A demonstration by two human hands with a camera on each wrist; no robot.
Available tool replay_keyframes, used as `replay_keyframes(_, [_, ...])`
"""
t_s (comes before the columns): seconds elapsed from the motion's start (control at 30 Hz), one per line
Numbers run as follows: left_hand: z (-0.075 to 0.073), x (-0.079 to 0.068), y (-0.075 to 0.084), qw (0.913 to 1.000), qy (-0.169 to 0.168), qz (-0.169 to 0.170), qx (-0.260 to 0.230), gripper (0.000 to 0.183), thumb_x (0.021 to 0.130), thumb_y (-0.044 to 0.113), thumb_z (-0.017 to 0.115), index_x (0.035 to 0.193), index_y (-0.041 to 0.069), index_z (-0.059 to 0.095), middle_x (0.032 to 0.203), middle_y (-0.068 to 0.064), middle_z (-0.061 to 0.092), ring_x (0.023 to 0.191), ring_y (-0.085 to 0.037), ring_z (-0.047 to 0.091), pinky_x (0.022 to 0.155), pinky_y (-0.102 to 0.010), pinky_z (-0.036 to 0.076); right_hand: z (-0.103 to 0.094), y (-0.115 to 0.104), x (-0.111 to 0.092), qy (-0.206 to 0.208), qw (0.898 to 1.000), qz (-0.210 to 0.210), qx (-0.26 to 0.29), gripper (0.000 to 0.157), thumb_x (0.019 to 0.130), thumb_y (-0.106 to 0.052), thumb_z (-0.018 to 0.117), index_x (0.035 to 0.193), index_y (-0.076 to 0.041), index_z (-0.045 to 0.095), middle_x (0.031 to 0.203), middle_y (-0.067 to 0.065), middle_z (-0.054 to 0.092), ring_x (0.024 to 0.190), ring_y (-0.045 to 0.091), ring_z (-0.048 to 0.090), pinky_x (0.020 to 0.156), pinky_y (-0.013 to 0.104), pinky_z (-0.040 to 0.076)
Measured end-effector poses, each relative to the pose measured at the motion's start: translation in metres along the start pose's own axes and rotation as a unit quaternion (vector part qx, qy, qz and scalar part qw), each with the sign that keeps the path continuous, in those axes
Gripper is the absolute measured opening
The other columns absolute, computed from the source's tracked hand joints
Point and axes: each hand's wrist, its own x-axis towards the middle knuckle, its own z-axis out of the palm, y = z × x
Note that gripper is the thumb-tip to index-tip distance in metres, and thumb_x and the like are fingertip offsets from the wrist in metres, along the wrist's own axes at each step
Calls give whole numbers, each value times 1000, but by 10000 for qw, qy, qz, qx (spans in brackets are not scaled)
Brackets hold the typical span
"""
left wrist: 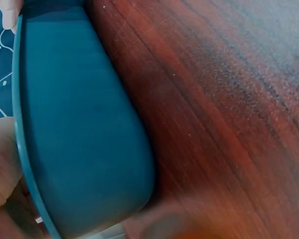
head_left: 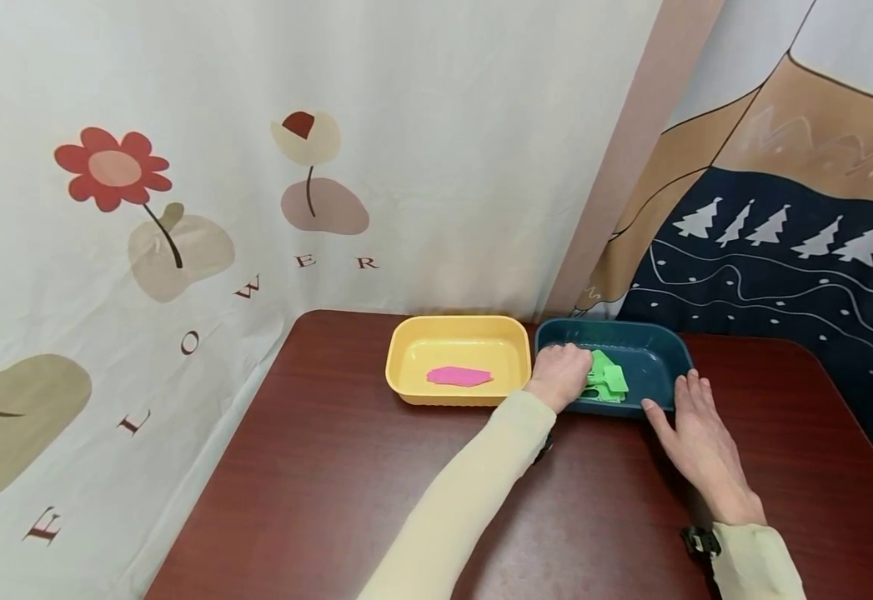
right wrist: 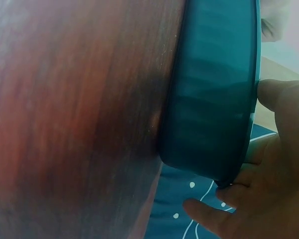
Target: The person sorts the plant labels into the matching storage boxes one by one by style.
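My left hand [head_left: 562,375] is over the left end of the dark blue bin [head_left: 657,379], its fingers curled down inside. Flat bright green pieces [head_left: 605,379], one with a hole in it, lie beside those fingers in an overlapping pile. The fingertips are hidden, so I cannot tell whether they pinch a green piece. My right hand [head_left: 701,442] rests against the bin's right end with its fingers extended. In the right wrist view, its thumb [right wrist: 271,94] touches the bin's rim and the other fingers reach round the corner.
A yellow bin [head_left: 457,398] stands just left of the blue one, with flat pink pieces [head_left: 460,377] in it. Both bins are near the back of the dark reddish-brown table [head_left: 308,492]. Printed curtains [head_left: 436,167] hang right behind the table.
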Motion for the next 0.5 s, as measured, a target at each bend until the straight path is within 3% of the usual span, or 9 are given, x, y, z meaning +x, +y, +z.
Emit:
replay_keyframes(0.3, [-4, -4, -9, 9994, 282, -121, -126, 16, 99, 36, 69, 101, 25, 81, 92, 7, 74, 81, -13, 65, 77, -30, 53, 1, -2, 0, 27, 10000, -54, 23, 87, 110, -49, 43, 154, 21, 17, 163, 40, 6, 153, 52, 1, 118, 68, 13])
replay_keyframes(0.5, [-6, -16, -14, 9969, 754, 61, -231, 30, 98, 43, 69, 119, 24, 77, 110, 6, 74, 95, -14, 64, 82, -32, 51, 0, 0, -1, -76, 10000, 51, 27, 87, 109, -50, 42, 155, 19, 14, 164, 38, 1, 153, 52, -1, 118, 69, 12])
